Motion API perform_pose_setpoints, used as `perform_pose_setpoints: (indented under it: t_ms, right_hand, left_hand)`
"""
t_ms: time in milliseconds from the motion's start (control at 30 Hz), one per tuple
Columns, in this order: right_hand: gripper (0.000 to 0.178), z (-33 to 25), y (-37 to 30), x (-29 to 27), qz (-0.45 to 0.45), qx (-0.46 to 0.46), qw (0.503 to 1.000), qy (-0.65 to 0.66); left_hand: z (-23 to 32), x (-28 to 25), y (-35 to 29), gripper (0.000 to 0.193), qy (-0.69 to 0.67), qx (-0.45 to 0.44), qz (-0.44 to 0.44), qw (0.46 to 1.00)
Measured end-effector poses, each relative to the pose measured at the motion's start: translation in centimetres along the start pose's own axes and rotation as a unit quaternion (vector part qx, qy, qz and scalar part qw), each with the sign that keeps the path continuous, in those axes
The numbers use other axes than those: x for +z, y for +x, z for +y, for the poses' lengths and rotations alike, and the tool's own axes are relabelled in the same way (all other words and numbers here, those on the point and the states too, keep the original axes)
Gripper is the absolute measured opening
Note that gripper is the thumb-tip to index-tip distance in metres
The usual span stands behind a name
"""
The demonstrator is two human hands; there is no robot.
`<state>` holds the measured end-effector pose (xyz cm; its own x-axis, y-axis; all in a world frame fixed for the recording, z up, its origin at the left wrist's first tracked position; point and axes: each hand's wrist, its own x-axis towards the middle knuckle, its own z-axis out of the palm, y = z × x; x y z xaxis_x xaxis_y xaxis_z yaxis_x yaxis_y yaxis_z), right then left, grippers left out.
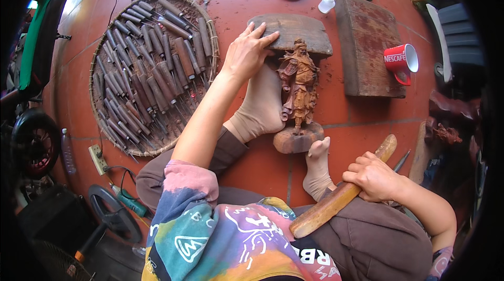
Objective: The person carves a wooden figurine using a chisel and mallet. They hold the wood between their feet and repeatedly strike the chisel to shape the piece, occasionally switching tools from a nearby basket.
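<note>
A carved wooden figurine (299, 84) on a rounded base (299, 138) is between my bare feet. Its head end overlaps the near edge of a thick wooden block (302, 32); whether it leans there or stands, I cannot tell. My left hand (249, 52) rests on that block's left part, fingers spread, holding nothing. By my right knee, my right hand (374, 177) is wrapped around a long, flat wooden mallet (333, 208). One end of the mallet lies over my lap, and the other points forward right. A pointed metal tool (402, 160) shows just beyond that hand, partly hidden.
Many wooden-handled chisels (152, 60) fill a round woven tray (214, 34) at left. At right, a red cup (397, 58) is on a second wooden block (367, 45). A small white bottle (326, 4) and a power strip (98, 159) are on the red tiled floor.
</note>
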<state>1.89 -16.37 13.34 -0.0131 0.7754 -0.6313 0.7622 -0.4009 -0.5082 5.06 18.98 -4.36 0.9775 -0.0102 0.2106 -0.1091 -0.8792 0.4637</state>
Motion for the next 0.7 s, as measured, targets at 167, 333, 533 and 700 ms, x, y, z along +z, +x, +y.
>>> perform_pose_setpoints:
  t_ms: [167, 333, 533, 700]
  right_hand:
    - [0.029, -0.1, 0.1, 0.1, 0.009, 0.010, 1.000, 0.009]
    - [0.028, -0.2, 0.3, 0.6, 0.015, 0.016, 1.000, 0.010]
    - [0.025, -0.4, 0.2, 0.7, 0.015, 0.015, 1.000, 0.008]
    - [0.023, -0.2, 0.2, 0.5, 0.024, 0.019, 1.000, 0.003]
  left_hand:
    - [0.0, 1.2, 0.2, 0.047, -0.032, -0.004, 0.043, 0.999]
    - [-0.2, 1.4, -0.3, 0.048, -0.019, 0.003, 0.058, 0.998]
    - [0.1, 1.3, -0.1, 0.047, -0.005, 0.007, 0.054, 0.999]
    - [3.2, 0.5, -1.1, 0.036, -0.002, -0.017, 0.134, 0.991]
